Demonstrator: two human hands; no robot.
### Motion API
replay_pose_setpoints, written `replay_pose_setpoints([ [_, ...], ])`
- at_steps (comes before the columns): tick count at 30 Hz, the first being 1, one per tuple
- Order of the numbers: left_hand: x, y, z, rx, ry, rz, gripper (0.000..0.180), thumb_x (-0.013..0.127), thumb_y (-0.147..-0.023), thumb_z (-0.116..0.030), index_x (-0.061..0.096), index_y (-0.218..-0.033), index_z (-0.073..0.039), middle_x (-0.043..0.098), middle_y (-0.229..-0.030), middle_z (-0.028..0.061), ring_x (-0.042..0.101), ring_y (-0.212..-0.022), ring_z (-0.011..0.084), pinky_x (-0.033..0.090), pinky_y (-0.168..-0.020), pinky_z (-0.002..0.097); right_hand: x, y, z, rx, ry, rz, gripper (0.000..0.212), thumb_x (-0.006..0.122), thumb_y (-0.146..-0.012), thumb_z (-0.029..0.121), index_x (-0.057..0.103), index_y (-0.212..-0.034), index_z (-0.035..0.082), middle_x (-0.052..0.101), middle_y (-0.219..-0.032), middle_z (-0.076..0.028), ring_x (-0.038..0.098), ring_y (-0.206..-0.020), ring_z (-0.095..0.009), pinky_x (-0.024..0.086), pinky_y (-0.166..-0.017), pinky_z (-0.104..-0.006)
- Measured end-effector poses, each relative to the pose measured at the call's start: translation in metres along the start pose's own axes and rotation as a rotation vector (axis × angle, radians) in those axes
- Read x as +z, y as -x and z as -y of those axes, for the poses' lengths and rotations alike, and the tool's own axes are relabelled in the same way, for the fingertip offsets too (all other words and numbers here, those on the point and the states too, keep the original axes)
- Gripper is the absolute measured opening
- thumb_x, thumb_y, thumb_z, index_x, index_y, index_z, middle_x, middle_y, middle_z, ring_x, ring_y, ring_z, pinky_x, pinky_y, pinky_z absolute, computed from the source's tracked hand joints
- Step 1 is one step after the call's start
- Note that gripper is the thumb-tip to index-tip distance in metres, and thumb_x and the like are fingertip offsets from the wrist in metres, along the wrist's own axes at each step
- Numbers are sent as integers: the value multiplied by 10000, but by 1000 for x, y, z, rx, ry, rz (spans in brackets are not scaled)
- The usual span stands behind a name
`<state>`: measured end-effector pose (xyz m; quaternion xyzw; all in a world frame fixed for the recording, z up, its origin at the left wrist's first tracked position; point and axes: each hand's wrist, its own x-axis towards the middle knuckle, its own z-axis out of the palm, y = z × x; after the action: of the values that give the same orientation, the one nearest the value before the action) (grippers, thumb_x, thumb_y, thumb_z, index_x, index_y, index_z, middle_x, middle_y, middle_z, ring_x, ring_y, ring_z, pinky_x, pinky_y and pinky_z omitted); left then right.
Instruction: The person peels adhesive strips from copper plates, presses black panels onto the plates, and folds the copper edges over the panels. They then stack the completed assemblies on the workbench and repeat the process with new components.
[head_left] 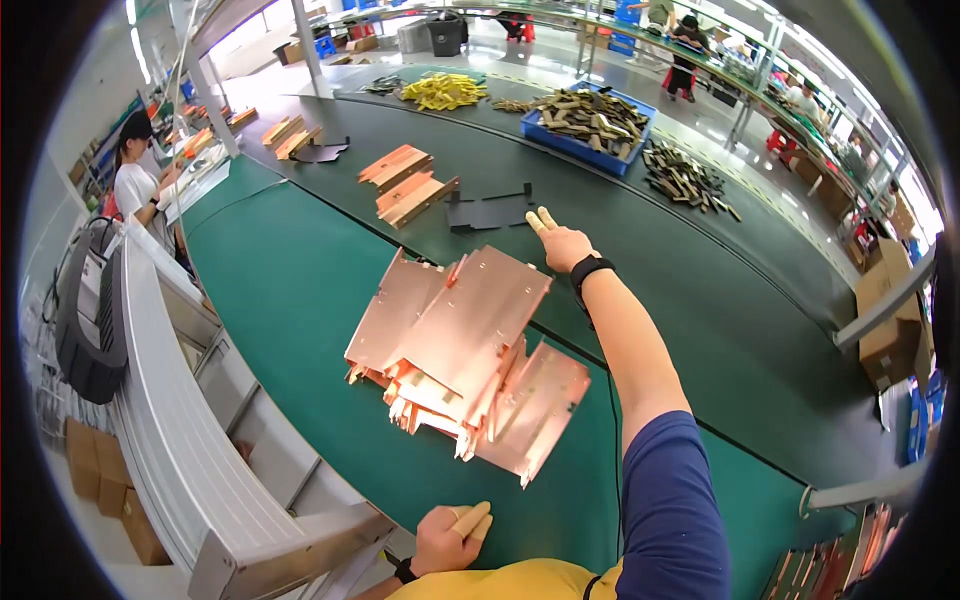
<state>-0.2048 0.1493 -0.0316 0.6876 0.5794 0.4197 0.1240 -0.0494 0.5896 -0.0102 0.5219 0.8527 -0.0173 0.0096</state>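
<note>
My right hand (562, 247) reaches across the dark belt, wearing pale finger cots. Its two stretched fingers are at the right end of a flat black sheet piece (490, 211) with small raised tabs; whether they touch it I cannot tell. Low in the view, near the table's front edge, my left hand (450, 540) is curled closed, also with finger cots, and nothing shows in it. Between my hands lies an uneven pile of copper-coloured metal plates (475, 320) with bent edges. Two copper-coloured channel pieces (415, 197) sit on the belt left of the black piece.
A blue tray (575, 150) heaped with small dark-and-tan strips stands on the belt's far side. Loose strips (690, 180) and a yellow heap (443, 91) flank it. A co-worker (140, 185) stands at far left. A metal frame rail (300, 550) borders the green table (270, 270).
</note>
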Motion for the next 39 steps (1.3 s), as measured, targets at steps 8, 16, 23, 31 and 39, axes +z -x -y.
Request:
replay_pose_setpoints([
  [8,2,-5,22,4,50,14,230,767,-716,-82,731,-942,-80,677,-787,38,635,-671,207,504,-579,314,46,-53,0,-2,9,-252,505,485,-843,38,445,-1347,61,551,-1284,-158,639,-1019,-303,538,-821,-407],
  [16,-15,6,33,40,84,-7,220,770,-722,-71,721,-936,-51,683,-781,66,633,-659,222,506,-596,323,14,2,-21,34,347,-345,109,581,-788,101,599,-891,73,674,-802,-122,679,-725,-309,544,-633,-397],
  [23,-31,19,44,75,122,28,250,773,-719,-72,715,-961,-48,676,-802,58,620,-667,220,509,-597,321,-16,-12,56,-55,313,-492,311,614,-774,120,581,-1080,73,666,-816,-114,672,-691,-298,536,-591,-403],
  [31,-50,28,73,20,446,31,247,756,-761,-42,708,-1003,-25,674,-835,94,640,-701,209,523,-638,299,-15,-67,96,-205,419,-577,474,608,-795,114,512,-1259,114,627,-811,-102,662,-649,-288,527,-554,-385],
  [39,-55,7,98,-276,1067,329,272,620,-878,5,643,-1146,43,657,-976,109,646,-882,173,503,-782,271,32,-154,135,-343,386,-375,525,562,-819,83,481,-1334,144,633,-800,-106,668,-659,-283,528,-560,-380],
])
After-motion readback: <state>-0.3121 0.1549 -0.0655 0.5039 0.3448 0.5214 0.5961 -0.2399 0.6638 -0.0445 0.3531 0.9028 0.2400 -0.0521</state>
